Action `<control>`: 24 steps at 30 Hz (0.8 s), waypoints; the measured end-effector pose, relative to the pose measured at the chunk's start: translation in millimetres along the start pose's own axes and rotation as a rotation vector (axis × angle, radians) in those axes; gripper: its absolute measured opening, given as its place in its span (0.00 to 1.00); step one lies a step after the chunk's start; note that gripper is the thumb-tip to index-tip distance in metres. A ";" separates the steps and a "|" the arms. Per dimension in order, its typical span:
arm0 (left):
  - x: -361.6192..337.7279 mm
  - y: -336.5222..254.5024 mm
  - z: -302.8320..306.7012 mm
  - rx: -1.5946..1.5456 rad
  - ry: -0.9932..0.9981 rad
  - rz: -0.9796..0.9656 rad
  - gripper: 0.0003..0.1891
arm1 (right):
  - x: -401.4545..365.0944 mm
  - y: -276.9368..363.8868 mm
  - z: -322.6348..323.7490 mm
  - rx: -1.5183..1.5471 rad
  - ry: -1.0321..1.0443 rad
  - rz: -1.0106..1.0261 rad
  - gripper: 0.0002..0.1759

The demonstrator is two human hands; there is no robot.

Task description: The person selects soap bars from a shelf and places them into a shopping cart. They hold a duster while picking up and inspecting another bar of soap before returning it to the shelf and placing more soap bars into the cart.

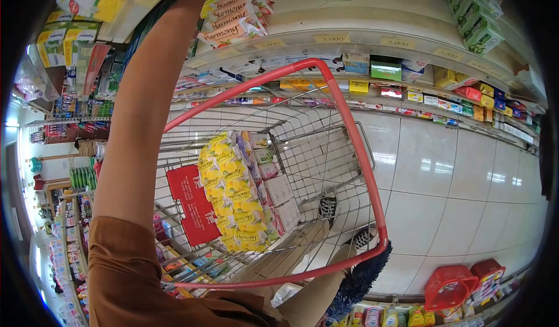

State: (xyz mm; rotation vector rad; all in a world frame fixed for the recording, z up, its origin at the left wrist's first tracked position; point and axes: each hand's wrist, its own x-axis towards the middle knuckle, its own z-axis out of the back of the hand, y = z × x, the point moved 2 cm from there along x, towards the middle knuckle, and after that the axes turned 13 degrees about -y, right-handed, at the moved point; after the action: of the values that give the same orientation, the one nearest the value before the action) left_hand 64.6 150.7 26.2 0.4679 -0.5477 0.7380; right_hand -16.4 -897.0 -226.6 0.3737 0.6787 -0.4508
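One bare arm in a brown sleeve reaches up to the shelf at the top; its hand is hidden beyond the frame's top edge, beside a stack of orange Harmony soap packs. My other hand does not show. Below stands a wire shopping cart with a red rim. Inside it lie rows of yellow Harmony packs, with pink, green and white packs beside them. A red printed panel is at the cart's left part.
Store shelves with price tags run along the top and right. Green packs stand at the upper right. Red baskets are on the tiled floor at the lower right. More goods line the left side.
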 end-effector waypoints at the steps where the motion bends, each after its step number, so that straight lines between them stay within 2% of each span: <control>1: -6.3 1.7 5.1 0.001 0.002 0.006 0.19 | 2.7 -0.7 5.3 0.000 0.000 0.008 0.26; 6: -53.2 24.3 44.8 -0.002 0.026 0.068 0.18 | 17.1 -6.4 25.6 0.065 0.031 0.092 0.25; 7: -68.1 33.5 53.3 0.010 0.017 0.060 0.18 | 13.1 10.1 34.3 0.120 0.044 0.135 0.25; 8: -83.3 42.9 63.3 0.040 -0.007 -0.003 0.18 | 10.1 29.5 46.8 0.253 0.034 0.174 0.26; 10: -119.0 56.5 93.1 0.407 -0.147 -0.454 0.18 | 31.1 11.5 64.9 0.049 0.014 0.130 0.29; 11: -130.9 56.2 108.1 -0.128 -0.148 0.082 0.16 | 43.0 2.4 73.0 -0.053 0.005 0.110 0.31; 12: -142.9 56.6 132.7 -0.129 0.173 0.259 0.15 | 57.2 1.3 82.2 -0.094 0.001 0.120 0.31; 13: -151.9 39.2 159.4 -0.050 0.303 0.260 0.14 | 68.9 4.0 88.9 -0.089 0.014 0.138 0.30; 15: -199.4 18.0 202.4 -0.028 0.016 0.041 0.15 | 88.2 16.1 102.7 -0.055 0.046 0.179 0.29; 17: -242.9 -5.3 246.1 -0.049 0.050 0.115 0.17 | 102.7 32.9 113.8 -0.026 0.084 0.218 0.28; 19: -284.0 -38.0 297.4 -0.173 0.082 0.316 0.19 | 113.6 48.8 127.4 0.001 0.120 0.242 0.28; 21: -327.2 -73.7 330.7 -0.150 0.028 0.387 0.21 | 118.5 64.8 138.9 0.022 0.157 0.258 0.27; 24: -417.0 -111.6 328.3 -0.223 0.215 0.605 0.23 | 119.7 94.3 146.9 0.051 0.215 0.277 0.26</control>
State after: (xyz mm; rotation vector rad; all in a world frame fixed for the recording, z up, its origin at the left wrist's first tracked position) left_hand -207.5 -317.5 -2.1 0.0017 -0.5646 1.2719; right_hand 189.6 -919.5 -183.9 0.5612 0.8115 -0.1652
